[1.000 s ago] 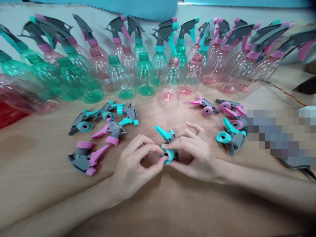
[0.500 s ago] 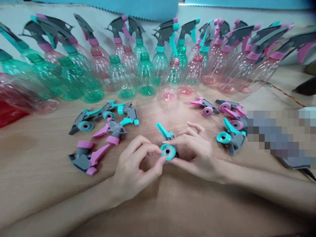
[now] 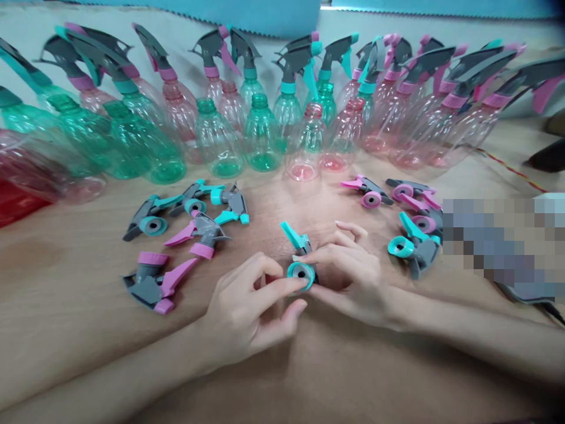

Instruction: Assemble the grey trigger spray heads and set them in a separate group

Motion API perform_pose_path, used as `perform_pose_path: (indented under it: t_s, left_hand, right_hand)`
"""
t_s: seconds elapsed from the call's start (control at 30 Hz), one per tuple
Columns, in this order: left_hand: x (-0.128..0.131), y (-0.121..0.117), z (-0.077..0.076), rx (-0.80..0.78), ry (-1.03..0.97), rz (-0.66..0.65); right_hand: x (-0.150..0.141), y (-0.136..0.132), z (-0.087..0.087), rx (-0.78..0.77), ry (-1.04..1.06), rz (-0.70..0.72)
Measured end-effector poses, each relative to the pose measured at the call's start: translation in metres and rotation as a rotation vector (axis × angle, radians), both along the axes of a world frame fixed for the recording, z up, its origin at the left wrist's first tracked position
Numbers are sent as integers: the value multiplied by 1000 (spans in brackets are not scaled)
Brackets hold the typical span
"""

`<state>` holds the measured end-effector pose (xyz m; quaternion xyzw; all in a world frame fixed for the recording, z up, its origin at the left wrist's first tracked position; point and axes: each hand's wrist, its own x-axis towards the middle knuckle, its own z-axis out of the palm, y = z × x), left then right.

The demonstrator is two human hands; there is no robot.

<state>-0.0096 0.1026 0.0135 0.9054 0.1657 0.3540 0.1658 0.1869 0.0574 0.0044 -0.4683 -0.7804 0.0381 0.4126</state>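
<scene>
Between my hands is a trigger spray head (image 3: 302,242), grey with a turquoise trigger and a turquoise screw collar (image 3: 301,275) whose round opening faces me. My right hand (image 3: 351,271) grips it from the right, thumb below and fingers above the collar. My left hand (image 3: 249,303) lays its index fingertip at the lower rim of the opening. The left thumb stands apart below, touching nothing, and the other fingers are curled. My right hand and the collar hide part of the grey body.
Turquoise spray heads (image 3: 153,225) and pink ones (image 3: 152,282) lie to the left, more pink ones (image 3: 371,199) and a turquoise one (image 3: 408,247) to the right. Clear green bottles (image 3: 261,138) and pink bottles (image 3: 304,147), many capped, line the back. A pixelated patch covers the right edge.
My left thumb has come away from the collar and dropped lower. The left index finger has stretched over to the collar's opening. My right hand keeps its grip.
</scene>
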Motion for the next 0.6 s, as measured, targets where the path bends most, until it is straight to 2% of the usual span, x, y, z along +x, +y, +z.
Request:
perform_pose_path:
  t_s: [0.23,0.37,0.6]
  left_hand:
    - [5,1,5,29,-7,173]
    - [6,2,8,63,4,154]
    - [1,3,2,117,20,104]
  right_hand:
    - [-1,-2,0,25,-2,17]
    - [0,-1,-1,17,-7,26]
    - [1,0,0,0,-4,26]
